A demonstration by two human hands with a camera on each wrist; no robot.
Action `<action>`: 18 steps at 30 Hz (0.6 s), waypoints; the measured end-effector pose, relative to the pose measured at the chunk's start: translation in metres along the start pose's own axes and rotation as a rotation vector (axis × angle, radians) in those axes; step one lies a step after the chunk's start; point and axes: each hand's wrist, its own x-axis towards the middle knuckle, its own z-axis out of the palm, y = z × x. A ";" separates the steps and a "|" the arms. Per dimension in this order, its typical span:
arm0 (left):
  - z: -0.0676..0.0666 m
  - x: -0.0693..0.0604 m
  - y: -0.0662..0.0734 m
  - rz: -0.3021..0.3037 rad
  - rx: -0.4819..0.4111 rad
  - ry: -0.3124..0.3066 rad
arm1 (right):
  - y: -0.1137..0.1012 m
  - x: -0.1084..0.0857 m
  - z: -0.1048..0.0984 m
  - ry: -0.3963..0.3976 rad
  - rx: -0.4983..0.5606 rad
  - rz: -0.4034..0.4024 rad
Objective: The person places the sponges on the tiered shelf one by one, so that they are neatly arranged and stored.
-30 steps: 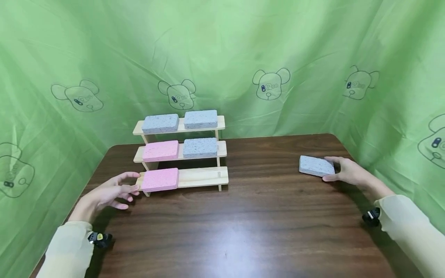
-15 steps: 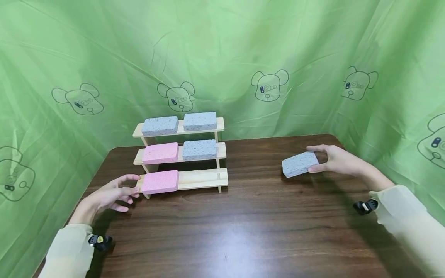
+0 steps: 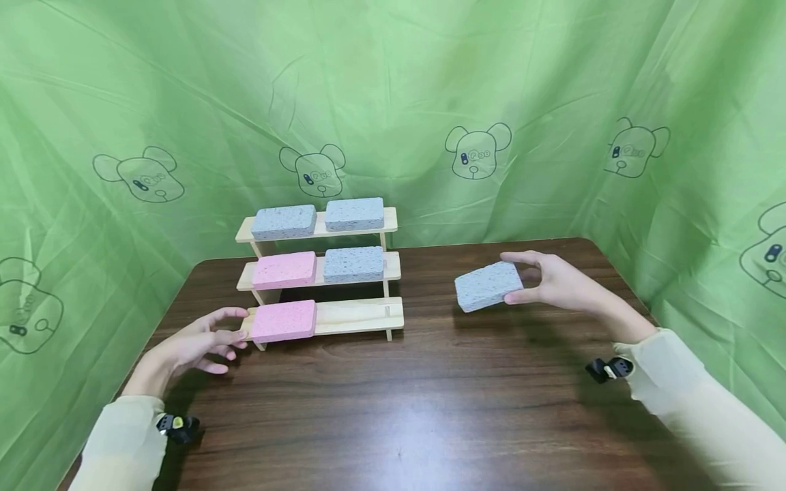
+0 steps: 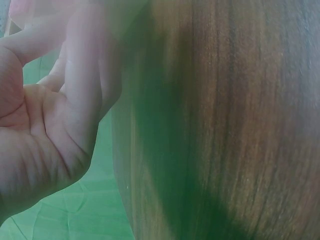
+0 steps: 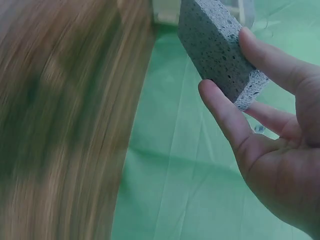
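My right hand (image 3: 561,283) pinches a blue-grey sponge (image 3: 488,286) by its right end, holding it tilted above the table. In the right wrist view, thumb and fingers of that hand grip the speckled sponge (image 5: 215,50) on opposite faces. A three-tier wooden shelf stand (image 3: 359,315) is at the left. My left hand (image 3: 195,341) pinches the left end of its bottom tier between thumb and finger. On that tier lies a pink sponge (image 3: 284,320). The middle tier carries another pink sponge (image 3: 284,270) and a blue sponge (image 3: 353,264).
Two more blue sponges, a left one (image 3: 284,221) and a right one (image 3: 354,214), lie on the top tier. Bare wood shows on the bottom tier's right half. The brown table (image 3: 393,409) has a green curtain (image 3: 393,88) behind it and at both sides.
My right hand has lifted the blue-grey sponge and carried it left toward the shelf stand, tilting it. My left hand has stayed at the bottom tier's end.
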 end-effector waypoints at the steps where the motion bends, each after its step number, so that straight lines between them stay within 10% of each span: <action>1: 0.000 0.000 0.000 0.002 0.001 -0.002 | -0.002 0.002 0.003 0.005 -0.001 -0.006; 18: 0.000 -0.002 0.000 0.002 0.000 -0.004 | -0.021 0.031 0.082 0.020 0.382 0.042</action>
